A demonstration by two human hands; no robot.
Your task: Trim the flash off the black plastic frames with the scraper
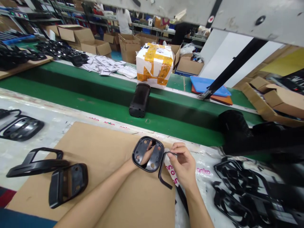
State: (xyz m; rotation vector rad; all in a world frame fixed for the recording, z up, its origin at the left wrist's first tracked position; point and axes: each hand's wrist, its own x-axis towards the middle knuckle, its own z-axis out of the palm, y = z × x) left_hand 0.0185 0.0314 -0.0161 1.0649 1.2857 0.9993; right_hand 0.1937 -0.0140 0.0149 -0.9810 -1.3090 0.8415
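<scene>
My left hand [147,155] holds a black rounded-square plastic housing [140,148] from behind. Some of its fingers show through the housing's central opening; the rest are hidden. To the right of it, my right hand [181,160] pinches the upper end of a thin black bent strip [160,172] between thumb and fingers. That strip hangs down close beside the housing's right rim. Left of my forearm, a similar black housing [80,179] stands on a brown cardboard sheet [106,158], next to a black looped plastic part [40,163].
More black frames [237,186] are heaped at the right. Another black part [25,128] lies at the far left. Across the green conveyor belt [99,110] are a black container [140,99], a taped white box [154,65] and blue trays [209,86]. A grey beam [190,12] crosses overhead.
</scene>
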